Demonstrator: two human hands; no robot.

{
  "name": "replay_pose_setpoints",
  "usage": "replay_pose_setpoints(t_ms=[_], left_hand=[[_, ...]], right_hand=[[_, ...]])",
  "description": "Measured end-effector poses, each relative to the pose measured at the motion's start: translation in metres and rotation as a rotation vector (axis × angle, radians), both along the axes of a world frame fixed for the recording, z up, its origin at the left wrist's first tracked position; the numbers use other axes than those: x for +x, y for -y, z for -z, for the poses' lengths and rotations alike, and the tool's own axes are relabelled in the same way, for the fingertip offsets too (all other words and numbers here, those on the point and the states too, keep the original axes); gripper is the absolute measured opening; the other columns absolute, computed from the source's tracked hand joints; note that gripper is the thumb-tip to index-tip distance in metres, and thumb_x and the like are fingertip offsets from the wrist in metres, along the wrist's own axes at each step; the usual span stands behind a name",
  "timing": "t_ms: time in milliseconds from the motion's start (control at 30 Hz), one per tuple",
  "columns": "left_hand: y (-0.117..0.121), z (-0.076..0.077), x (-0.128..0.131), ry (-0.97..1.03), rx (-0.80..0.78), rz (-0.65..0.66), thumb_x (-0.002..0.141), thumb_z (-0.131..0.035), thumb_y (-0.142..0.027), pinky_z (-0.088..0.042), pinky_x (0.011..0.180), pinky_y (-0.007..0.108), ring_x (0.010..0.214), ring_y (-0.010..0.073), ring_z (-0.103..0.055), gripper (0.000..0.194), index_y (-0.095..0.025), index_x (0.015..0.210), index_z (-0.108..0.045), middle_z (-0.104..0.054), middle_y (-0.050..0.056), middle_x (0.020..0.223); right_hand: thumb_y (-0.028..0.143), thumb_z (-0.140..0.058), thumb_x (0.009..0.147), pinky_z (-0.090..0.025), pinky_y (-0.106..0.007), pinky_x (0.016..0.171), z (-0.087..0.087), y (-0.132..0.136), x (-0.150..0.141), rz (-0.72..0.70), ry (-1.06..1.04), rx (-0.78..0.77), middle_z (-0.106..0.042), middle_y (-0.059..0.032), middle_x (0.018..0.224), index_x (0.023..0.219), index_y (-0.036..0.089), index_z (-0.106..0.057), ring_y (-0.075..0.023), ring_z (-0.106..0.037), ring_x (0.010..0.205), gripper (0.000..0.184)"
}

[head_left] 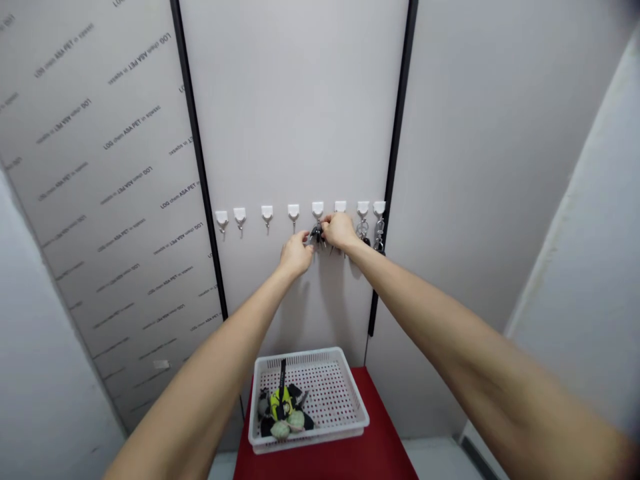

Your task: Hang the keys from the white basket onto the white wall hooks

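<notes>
Shiny keys (317,233) sit under a white hook (318,208) on the smooth wall (300,113). The right hand's (341,230) grip is pinched on them; the left hand's (296,256) grip curls beside them, I cannot tell if it holds any. On the red surface (385,433), a white plastic basket (333,393) with little holes has a yellow thing (278,403), a black strap (283,379) and round green lumps (296,421) in it
</notes>
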State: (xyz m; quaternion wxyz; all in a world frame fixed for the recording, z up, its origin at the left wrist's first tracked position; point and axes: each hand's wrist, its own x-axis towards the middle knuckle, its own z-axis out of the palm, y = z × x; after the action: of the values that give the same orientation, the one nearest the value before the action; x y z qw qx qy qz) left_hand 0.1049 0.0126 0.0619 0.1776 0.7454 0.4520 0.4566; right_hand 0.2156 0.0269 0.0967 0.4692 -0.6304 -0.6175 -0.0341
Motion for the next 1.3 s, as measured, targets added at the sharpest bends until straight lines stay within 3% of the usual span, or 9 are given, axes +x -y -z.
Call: replay_pose_setpoints(t_ms=[100,167,233,367,500,667,867,1033,1300], left_hand=[[0.013,0.037,-0.024,-0.01,-0.047,0.04,0.063,-0.043,-0.013,-0.036,0.075,0.024,0.078,0.0115,-0.05,0.035,-0.013,0.098,-0.046,-0.052,0.007,0.096],[0.022,0.073,-0.046,-0.032,-0.128,0.062,0.062,-0.044,-0.013,-0.035,0.075,0.023,0.079,0.0112,-0.05,0.031,-0.014,0.093,-0.049,-0.054,0.006,0.094],[0.032,0.114,-0.068,-0.082,-0.26,0.077,0.061,-0.045,-0.015,-0.036,0.074,0.023,0.079,0.0118,-0.05,0.027,-0.013,0.087,-0.053,-0.056,0.006,0.089],[0.048,0.183,-0.096,-0.228,-0.491,0.028,0.06,-0.046,-0.019,-0.038,0.065,0.023,0.069,0.0135,-0.052,0.021,-0.013,0.077,-0.056,-0.059,0.006,0.075],[0.061,0.213,-0.098,-0.277,-0.552,0.065,0.061,-0.043,-0.023,-0.037,0.056,0.021,0.059,0.0118,-0.05,0.019,-0.013,0.068,-0.057,-0.059,0.002,0.063],[0.069,0.219,-0.099,-0.213,-0.554,0.122,0.059,-0.043,-0.02,-0.035,0.057,0.019,0.06,0.0103,-0.049,0.019,-0.014,0.073,-0.055,-0.057,0.0,0.065],[0.078,0.218,-0.102,-0.077,-0.674,0.211,0.058,-0.045,-0.016,-0.03,0.046,0.017,0.047,0.0064,-0.041,0.02,-0.012,0.077,-0.05,-0.047,-0.005,0.049],[0.086,0.207,-0.102,0.134,-0.827,0.291,0.057,-0.046,-0.017,-0.026,0.043,0.016,0.041,0.004,-0.034,0.016,-0.012,0.072,-0.047,-0.035,-0.008,0.041],[0.074,0.173,-0.102,0.353,-0.737,0.256,0.058,-0.047,-0.027,-0.03,0.047,0.018,0.046,0.0051,-0.039,0.022,-0.014,0.077,-0.046,-0.044,-0.005,0.05]], right_hand=[[0.011,-0.039,0.062,-0.037,-0.026,0.067,0.025,0.014,0.001,-0.002,-0.035,0.146,-0.057,-0.0052,0.069,0.081,0.012,-0.056,-0.0124,-0.051,0.066,0.026],[0.014,-0.039,0.062,-0.037,-0.026,0.068,0.058,0.028,-0.001,-0.03,-0.037,0.198,-0.057,-0.0047,0.077,0.084,0.013,-0.055,-0.0119,-0.05,0.069,0.027],[0.016,-0.04,0.062,-0.037,-0.023,0.063,0.103,0.045,-0.01,-0.151,-0.018,0.029,-0.057,-0.0033,0.073,0.078,0.013,-0.056,-0.0108,-0.05,0.064,0.023],[0.022,-0.041,0.063,-0.033,-0.018,0.043,0.203,0.072,-0.042,-0.392,-0.058,-0.596,-0.051,-0.0002,0.047,0.057,0.012,-0.056,-0.0076,-0.044,0.042,0.019],[0.029,-0.035,0.067,-0.029,-0.016,0.037,0.255,0.078,-0.073,-0.406,-0.287,-0.777,-0.05,-0.0004,0.048,0.058,0.011,-0.053,-0.0059,-0.041,0.04,0.027],[0.029,-0.036,0.067,-0.031,-0.016,0.043,0.259,0.082,-0.078,-0.49,-0.278,-0.749,-0.05,0.0006,0.05,0.059,0.011,-0.055,-0.0062,-0.042,0.046,0.028],[0.028,-0.05,0.056,-0.031,-0.016,0.049,0.256,0.107,-0.06,-0.753,-0.055,-0.696,-0.054,0.0024,0.06,0.073,0.014,-0.057,-0.0079,-0.044,0.055,0.023],[0.023,-0.045,0.06,-0.031,-0.017,0.049,0.258,0.112,-0.056,-0.675,-0.16,-0.708,-0.051,0.0025,0.054,0.063,0.013,-0.056,-0.007,-0.042,0.051,0.015],[0.025,-0.049,0.057,-0.027,-0.017,0.042,0.209,0.095,-0.048,-0.676,-0.509,-0.648,-0.043,0.0049,0.046,0.059,0.013,-0.049,-0.0041,-0.034,0.042,0.013]])
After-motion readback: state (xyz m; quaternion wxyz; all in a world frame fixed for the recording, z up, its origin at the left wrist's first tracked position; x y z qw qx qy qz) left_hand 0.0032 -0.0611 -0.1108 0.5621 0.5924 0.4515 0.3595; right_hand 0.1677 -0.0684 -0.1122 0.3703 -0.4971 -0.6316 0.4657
